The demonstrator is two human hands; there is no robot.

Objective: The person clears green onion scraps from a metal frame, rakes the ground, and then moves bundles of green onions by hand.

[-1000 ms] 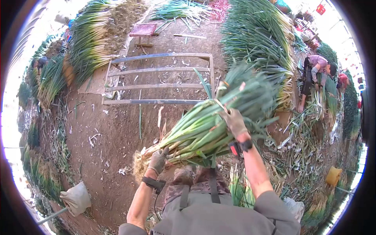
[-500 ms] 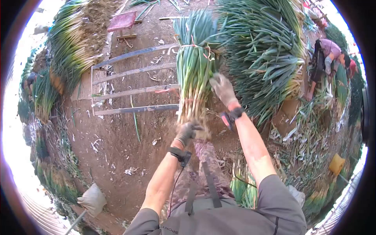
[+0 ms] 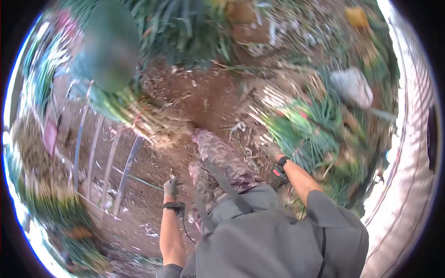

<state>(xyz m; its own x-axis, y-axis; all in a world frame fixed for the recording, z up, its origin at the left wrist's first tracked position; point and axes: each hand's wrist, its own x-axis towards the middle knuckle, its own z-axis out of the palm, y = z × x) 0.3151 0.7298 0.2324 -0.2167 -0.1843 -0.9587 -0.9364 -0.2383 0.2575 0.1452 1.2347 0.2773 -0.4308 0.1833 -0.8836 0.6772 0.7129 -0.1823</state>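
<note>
My left hand [image 3: 171, 189], in a grey work glove, hangs over the bare soil with its fingers apart and nothing in it. On the other side of my legs, my gloved right hand [image 3: 270, 149] reaches out, fingers stretched, close to the pale stem ends of a pile of green onions [image 3: 306, 127]. A tied bundle of green onions [image 3: 132, 113] lies ahead to the left across the metal frame [image 3: 109, 160], roots toward my feet. Both hands are apart from that bundle.
Large heaps of green onions stand at the top [image 3: 181, 32] and lower left [image 3: 51, 201]. A pink stool [image 3: 50, 136] is beside the frame. At upper right are a white sack [image 3: 352, 88] and a yellow container [image 3: 356, 17]. Loose leaves litter the soil.
My view has swung to the right. Both hands have come away from the tied bundle, and my right hand has moved to the onion pile on my right.
</note>
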